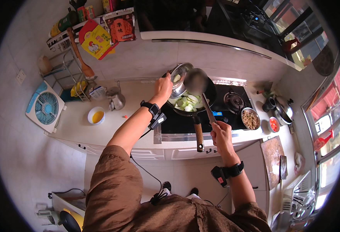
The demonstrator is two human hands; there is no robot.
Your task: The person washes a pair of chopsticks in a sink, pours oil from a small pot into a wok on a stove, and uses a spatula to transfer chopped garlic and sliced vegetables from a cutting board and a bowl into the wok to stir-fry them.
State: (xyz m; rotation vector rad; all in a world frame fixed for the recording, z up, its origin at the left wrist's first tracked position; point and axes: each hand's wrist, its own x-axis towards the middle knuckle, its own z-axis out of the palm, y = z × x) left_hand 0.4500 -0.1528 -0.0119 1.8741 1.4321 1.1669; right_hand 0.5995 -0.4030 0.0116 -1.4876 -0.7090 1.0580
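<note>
My left hand (163, 88) grips the rim of a stainless steel bowl (177, 93), tilted over the left side of a dark wok (211, 94). One pale slice shows inside the bowl. Pale green vegetable slices (189, 102) lie heaped in the wok. My right hand (223, 135) is closed around the long handle of a ladle-like utensil (208, 108). Its round head is blurred and rises above the slices, beside the bowl. The wok's wooden handle (198, 134) points towards me, left of my right hand, with no hand on it.
The wok sits on a black gas hob (170, 124). To its right are a bowl of chopped brown food (250, 119) and a small bowl of red pieces (273, 124). Leftward stand a metal pitcher (116, 98), a bowl of yellow liquid (97, 116) and a fan (46, 108). A range hood (216, 40) hangs above.
</note>
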